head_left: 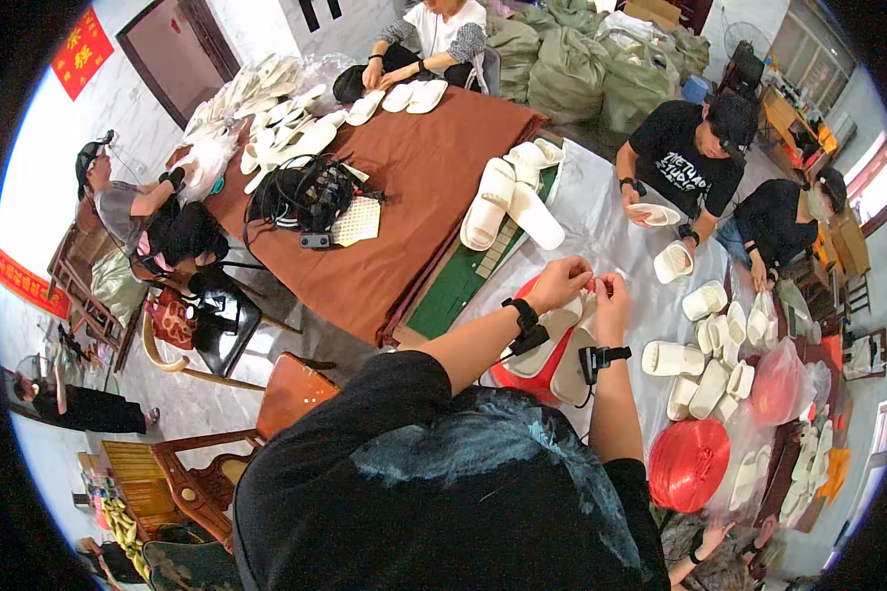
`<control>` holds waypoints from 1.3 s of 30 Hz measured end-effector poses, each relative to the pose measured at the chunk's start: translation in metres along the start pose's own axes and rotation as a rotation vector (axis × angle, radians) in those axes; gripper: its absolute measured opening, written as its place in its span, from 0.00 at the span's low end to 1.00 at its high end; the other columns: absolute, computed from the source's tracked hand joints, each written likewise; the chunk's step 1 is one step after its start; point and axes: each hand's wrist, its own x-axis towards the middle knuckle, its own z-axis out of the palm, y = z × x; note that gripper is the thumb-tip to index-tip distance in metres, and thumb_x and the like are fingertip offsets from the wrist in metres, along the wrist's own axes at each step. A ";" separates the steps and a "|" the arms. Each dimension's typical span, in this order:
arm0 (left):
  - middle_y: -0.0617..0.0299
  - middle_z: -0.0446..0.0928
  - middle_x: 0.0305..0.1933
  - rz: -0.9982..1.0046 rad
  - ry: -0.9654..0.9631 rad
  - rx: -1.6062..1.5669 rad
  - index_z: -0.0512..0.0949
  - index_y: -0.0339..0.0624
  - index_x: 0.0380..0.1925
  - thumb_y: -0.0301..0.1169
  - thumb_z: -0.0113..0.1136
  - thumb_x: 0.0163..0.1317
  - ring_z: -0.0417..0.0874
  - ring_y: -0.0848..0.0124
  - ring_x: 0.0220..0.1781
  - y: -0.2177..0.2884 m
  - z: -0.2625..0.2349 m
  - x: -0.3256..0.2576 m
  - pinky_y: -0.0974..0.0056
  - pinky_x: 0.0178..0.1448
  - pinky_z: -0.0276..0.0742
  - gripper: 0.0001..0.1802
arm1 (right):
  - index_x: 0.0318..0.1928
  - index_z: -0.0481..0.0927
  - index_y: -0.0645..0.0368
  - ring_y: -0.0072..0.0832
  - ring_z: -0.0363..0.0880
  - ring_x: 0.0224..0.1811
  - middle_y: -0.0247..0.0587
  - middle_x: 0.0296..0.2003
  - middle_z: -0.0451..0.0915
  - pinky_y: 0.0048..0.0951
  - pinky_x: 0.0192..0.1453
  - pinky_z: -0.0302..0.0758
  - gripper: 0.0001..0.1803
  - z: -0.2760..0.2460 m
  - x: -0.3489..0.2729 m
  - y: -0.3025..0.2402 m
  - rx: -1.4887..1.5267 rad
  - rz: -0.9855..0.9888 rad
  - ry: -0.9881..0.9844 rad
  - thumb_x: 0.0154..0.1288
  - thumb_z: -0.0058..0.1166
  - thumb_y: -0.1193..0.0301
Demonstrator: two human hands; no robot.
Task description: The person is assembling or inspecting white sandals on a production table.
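Observation:
My left hand (562, 284) and my right hand (612, 301) are close together in front of me, fingers pinched. A small bit of red plastic strip (590, 284) shows between their fingertips. Just below my hands lies a pair of off-white slippers (568, 374), partly hidden by my wrists. Bright red plastic (536, 366) runs between and around these slippers; whether it joins the piece in my fingers is hidden. Both my wrists wear black bands with small devices.
A large red roll of plastic strip (690, 465) sits right of my forearm. White slippers (511, 202) lie ahead, more (712, 364) at right. A brown-covered table (404, 187) bears tangled black cables (304, 197). Across from me, a person in black (680, 163) holds slippers.

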 end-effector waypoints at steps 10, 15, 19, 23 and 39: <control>0.62 0.79 0.28 0.027 -0.004 0.017 0.76 0.32 0.35 0.28 0.56 0.65 0.78 0.78 0.31 0.004 0.001 -0.003 0.70 0.36 0.74 0.07 | 0.37 0.75 0.62 0.26 0.75 0.30 0.39 0.29 0.79 0.28 0.39 0.72 0.03 0.001 -0.002 0.002 -0.002 -0.030 0.013 0.65 0.53 0.75; 0.62 0.79 0.29 -0.011 -0.031 0.034 0.76 0.32 0.36 0.28 0.56 0.65 0.78 0.77 0.32 0.007 -0.002 -0.003 0.70 0.37 0.75 0.08 | 0.36 0.75 0.63 0.24 0.74 0.31 0.36 0.28 0.77 0.26 0.40 0.72 0.03 0.000 -0.001 0.001 -0.005 -0.017 -0.009 0.65 0.53 0.75; 0.62 0.80 0.30 -0.012 -0.061 -0.011 0.78 0.32 0.38 0.27 0.56 0.65 0.79 0.77 0.33 0.008 -0.001 -0.003 0.70 0.39 0.76 0.08 | 0.36 0.75 0.63 0.23 0.72 0.31 0.36 0.28 0.76 0.25 0.40 0.71 0.04 0.001 -0.002 0.001 0.035 -0.012 0.016 0.65 0.54 0.75; 0.61 0.80 0.30 -0.015 -0.040 -0.019 0.78 0.32 0.38 0.28 0.57 0.65 0.79 0.77 0.33 0.001 -0.001 -0.002 0.70 0.39 0.76 0.09 | 0.36 0.75 0.62 0.23 0.73 0.31 0.36 0.28 0.76 0.26 0.39 0.71 0.04 0.000 -0.002 0.000 -0.005 -0.047 -0.003 0.65 0.54 0.75; 0.60 0.81 0.31 -0.026 0.052 0.014 0.77 0.32 0.37 0.31 0.57 0.66 0.81 0.76 0.32 -0.001 -0.002 0.001 0.69 0.38 0.78 0.10 | 0.36 0.77 0.64 0.28 0.77 0.31 0.41 0.31 0.81 0.27 0.38 0.73 0.03 0.002 -0.002 -0.002 -0.074 -0.066 0.012 0.63 0.54 0.77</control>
